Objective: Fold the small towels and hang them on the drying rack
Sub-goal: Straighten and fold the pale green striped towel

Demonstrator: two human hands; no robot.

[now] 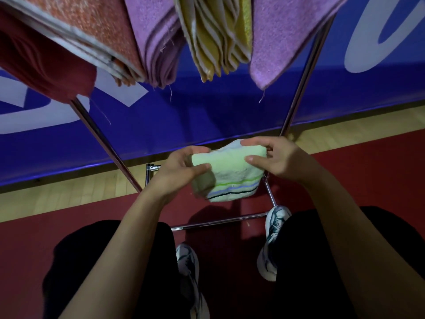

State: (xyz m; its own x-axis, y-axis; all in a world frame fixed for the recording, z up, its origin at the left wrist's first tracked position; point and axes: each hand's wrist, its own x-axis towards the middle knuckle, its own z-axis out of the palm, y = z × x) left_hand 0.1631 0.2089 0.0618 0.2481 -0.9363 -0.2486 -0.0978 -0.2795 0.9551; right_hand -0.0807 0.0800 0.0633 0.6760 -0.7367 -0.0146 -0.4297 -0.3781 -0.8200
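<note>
Our left hand (184, 169) and right hand (276, 157) pinch the folded green towel (227, 173) at either end; towels hang on the rack (301, 88) above.

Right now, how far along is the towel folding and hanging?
Done: several folded towels already hang on the drying rack, among them an orange towel, a yellow towel and two purple towels. In hand: the left hand and right hand both grip a folded green striped towel below the rack. Left: hanging it. Whether more towels wait cannot be seen.
</note>
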